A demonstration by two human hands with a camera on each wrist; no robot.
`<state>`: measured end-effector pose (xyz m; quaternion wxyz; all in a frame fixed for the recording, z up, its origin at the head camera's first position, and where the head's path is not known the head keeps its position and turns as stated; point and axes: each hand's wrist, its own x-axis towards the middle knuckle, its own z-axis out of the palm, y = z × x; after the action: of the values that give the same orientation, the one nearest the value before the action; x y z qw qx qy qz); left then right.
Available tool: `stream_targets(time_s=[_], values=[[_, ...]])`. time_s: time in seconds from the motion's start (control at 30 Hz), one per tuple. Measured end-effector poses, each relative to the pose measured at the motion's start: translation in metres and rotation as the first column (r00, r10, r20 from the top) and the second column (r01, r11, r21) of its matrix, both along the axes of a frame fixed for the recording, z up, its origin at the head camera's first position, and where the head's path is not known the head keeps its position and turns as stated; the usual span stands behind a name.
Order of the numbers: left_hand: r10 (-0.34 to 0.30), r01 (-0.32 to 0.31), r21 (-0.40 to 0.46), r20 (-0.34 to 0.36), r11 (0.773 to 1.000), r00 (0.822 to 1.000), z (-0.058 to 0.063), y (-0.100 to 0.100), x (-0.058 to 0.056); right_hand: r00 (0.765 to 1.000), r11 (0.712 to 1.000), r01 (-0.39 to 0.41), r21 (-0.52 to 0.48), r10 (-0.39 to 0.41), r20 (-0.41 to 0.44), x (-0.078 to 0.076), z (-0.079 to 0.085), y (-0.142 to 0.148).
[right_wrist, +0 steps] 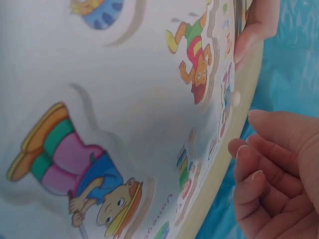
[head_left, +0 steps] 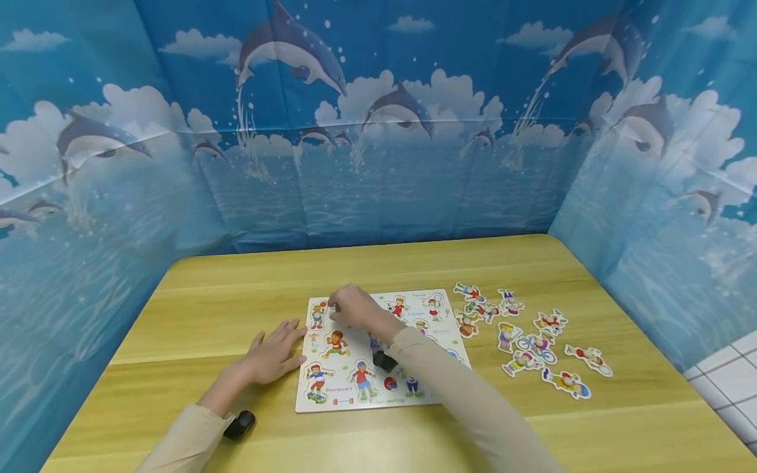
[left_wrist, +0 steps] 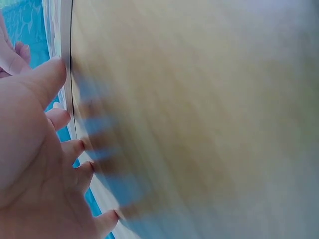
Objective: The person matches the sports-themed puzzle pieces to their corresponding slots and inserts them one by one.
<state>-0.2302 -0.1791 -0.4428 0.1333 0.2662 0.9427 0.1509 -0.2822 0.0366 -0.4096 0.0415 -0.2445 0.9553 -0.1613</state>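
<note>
A white puzzle board (head_left: 345, 358) printed with sporting children lies on the table. My left hand (head_left: 272, 355) rests at its left side, fingers spread, thumb and fingertips along the board's edge. Over the board's far left corner, my right hand (head_left: 355, 307) bends down beside a basketball player piece (head_left: 317, 315). In the right wrist view, the right hand's fingers (right_wrist: 259, 184) are loosely curled with nothing between them. A small white knob (right_wrist: 233, 98) stands up from a piece near the thumb. A runner (right_wrist: 197, 55) and a child in a yellow cap (right_wrist: 99, 169) show on the board.
Several loose sports figure pieces (head_left: 523, 360) lie scattered and partly overlapping on the table right of the board. The wooden table (head_left: 236, 295) is bordered by a blue dolphin curtain (head_left: 390, 190). My right forearm (head_left: 461, 394) crosses the board and hides part of it.
</note>
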Motion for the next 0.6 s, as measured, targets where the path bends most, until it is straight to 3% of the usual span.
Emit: stream_targets(time_s=[0.23,0.6], values=[[-0.008,0.008,0.020,-0.013,1.000,1.000,0.006,0.000,0.000,0.997,0.999,-0.026,0.048,0.029,-0.069,0.001,0.005,0.016],[0.001,-0.001,0.026,-0.014,1.000,1.000,0.003,0.000,0.002,0.992,0.997,-0.039,0.059,0.046,-0.115,0.012,0.011,0.049]])
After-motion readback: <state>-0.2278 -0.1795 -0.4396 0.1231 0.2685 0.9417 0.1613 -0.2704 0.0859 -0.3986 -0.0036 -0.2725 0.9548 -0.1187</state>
